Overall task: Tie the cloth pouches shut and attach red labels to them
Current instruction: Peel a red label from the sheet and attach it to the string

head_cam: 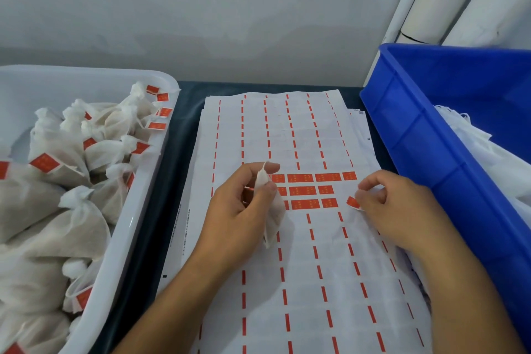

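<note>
White tub [120,238] at left heaped with tied, labelled pouches; blue bin [425,135] at right holding unfinished white ones. Sticker sheet [287,282] between, nearly stripped, few red labels left. Left hand [244,210] gripping one pouch [271,210] above the sheet. Right hand [396,207] pinching a peeled label [354,203], not yet stuck on.

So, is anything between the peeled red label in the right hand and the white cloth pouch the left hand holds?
Nothing visible: only flat sticker sheet lies below the gap between red label and white cloth pouch.
</note>
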### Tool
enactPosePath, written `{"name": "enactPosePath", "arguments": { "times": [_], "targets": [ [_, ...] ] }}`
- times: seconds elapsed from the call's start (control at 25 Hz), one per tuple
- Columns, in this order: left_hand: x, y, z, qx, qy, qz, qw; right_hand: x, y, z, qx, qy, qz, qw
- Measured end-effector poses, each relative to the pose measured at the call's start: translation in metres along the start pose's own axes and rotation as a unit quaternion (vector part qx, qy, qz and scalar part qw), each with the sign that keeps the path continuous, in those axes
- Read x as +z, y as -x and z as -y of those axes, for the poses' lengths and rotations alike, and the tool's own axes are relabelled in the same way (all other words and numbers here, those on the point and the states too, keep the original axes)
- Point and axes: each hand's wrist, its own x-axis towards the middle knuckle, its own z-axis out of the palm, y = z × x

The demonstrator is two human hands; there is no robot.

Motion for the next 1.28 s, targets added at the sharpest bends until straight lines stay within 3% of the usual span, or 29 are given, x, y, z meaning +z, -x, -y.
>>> {"name": "enactPosePath", "arguments": {
  "times": [0.12,0.2,0.32,0.44,0.6,0.72,0.84,0.92,1.0,1.08,1.28],
  "targets": [
    [0.0,0.0,0.001,0.012,-0.014,0.01,1.0,-0.005,0.013,0.009,-0.017,0.071,-0.056,0.996],
    [0.001,0.001,0.002,0.028,-0.035,0.016,0.999,-0.005,0.027,0.025,-0.091,-0.009,-0.126,0.988],
    [0.0,0.003,0.001,0.106,-0.122,0.021,0.987,0.009,0.049,0.057,-0.171,-0.19,-0.071,0.964],
    [-0.001,0.006,0.0,0.225,-0.25,0.024,0.941,0.027,0.055,0.07,-0.197,-0.233,-0.057,0.951],
    [-0.002,0.007,0.0,0.271,-0.322,-0.007,0.907,0.034,0.051,0.068,-0.192,-0.274,-0.053,0.941],
    [0.001,0.01,-0.004,0.228,-0.313,-0.011,0.922,0.032,0.048,0.068,-0.157,-0.36,-0.028,0.919],
    [0.002,0.014,-0.007,0.193,-0.293,-0.035,0.936,0.025,0.049,0.068,-0.102,-0.462,0.054,0.879],
    [0.0,0.015,-0.01,0.183,-0.216,-0.035,0.958,0.021,0.049,0.067,-0.101,-0.497,0.087,0.858],
    [0.001,0.013,-0.013,0.047,-0.079,0.069,0.993,0.018,0.048,0.066,-0.124,-0.494,0.101,0.855],
    [0.002,0.013,-0.016,-0.103,0.008,0.149,0.983,0.017,0.05,0.066,-0.17,-0.472,0.109,0.858],
    [0.005,0.008,-0.013,-0.177,0.145,0.13,0.965,0.021,0.058,0.066,-0.313,-0.353,0.133,0.871]
  ]
}}
